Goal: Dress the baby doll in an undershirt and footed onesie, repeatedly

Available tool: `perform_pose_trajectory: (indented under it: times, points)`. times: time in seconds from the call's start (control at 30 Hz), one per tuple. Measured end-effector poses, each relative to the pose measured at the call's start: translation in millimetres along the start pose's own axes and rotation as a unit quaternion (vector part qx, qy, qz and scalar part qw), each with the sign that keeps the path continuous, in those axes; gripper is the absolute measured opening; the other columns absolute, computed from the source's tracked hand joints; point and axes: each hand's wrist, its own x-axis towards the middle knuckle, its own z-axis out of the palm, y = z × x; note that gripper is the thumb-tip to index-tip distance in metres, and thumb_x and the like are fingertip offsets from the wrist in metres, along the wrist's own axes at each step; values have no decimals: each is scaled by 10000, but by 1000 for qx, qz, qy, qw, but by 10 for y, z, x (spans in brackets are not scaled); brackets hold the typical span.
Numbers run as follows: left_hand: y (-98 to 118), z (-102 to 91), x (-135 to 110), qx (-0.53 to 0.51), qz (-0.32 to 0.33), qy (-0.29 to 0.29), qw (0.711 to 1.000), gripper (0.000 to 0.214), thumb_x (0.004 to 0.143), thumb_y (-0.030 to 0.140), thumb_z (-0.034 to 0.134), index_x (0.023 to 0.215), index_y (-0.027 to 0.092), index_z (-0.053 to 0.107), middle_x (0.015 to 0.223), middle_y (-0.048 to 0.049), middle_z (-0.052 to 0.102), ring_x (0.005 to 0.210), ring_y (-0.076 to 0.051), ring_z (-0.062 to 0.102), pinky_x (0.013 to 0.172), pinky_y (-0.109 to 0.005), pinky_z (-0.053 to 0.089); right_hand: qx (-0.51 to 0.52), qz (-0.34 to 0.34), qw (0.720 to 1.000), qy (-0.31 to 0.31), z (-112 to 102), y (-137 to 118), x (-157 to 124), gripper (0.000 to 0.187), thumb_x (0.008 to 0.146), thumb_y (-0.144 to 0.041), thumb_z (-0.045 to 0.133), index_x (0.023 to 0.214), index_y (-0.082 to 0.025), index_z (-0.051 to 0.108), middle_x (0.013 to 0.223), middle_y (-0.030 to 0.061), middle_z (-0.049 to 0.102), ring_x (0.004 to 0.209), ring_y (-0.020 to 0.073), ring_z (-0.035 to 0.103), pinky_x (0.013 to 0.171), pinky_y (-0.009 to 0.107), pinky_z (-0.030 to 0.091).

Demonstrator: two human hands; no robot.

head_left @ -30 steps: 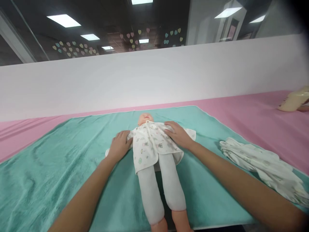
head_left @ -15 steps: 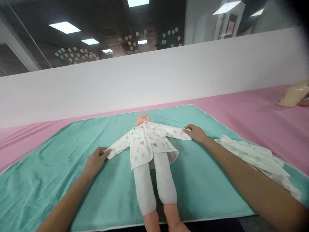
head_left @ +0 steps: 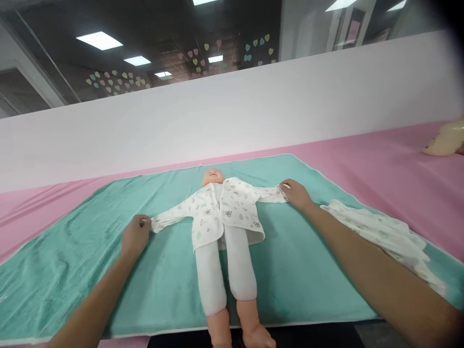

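The white printed baby jacket [head_left: 239, 207] lay on the baby doll [head_left: 213, 177], sleeves [head_left: 177, 214] outstretched, the left hand [head_left: 136, 236] and right hand [head_left: 297, 194] each pinching a cuff [head_left: 156, 223].

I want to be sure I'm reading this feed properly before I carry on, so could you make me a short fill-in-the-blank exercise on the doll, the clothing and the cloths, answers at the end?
1. The doll lies on its ____.
2. On the patterned jacket, the grip of the left hand and that of the right hand are each at the end of a ____.
3. The sheet beyond the turquoise blanket is ____ in colour.
4. The crumpled white cloth lies nearer to the ____ hand.

Missing words: back; sleeve; pink; right.
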Motion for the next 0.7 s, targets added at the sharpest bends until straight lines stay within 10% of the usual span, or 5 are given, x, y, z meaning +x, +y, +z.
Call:
perform_pose_trajectory:
  times: [0.27,0.43,0.7]
  points:
    - [294,92,-278,140,272,41,951,372,911,315,297,1171,161,516,1225,-108,537,1143,-262,476,929,-383,378,-131,-264,950,-108,183,-472,-247,636,826,-583,434,1343,-215,379,1373,94,431,1247,287,372,1021,425,262]
    - [361,154,-262,119,276,-62,952,538,896,486,314,1347,194,345,1286,-83,515,1154,-257,477,908,-383,388,-154,-261,942,-145,400,-678,-212,649,811,-595,464,1324,-207,382,1209,112,546,1104,273,489,929,390,333]
    - [629,300,-91,152,315,-24,936,442,909,439,313,1251,192,444,1087,-100,592,1026,-262,534,805,-364,405,-187,-319,928,-34,385,-761,-188,427,917,-468,338,1200,-187,492,1005,97,607,933,238,525,841,350,346]
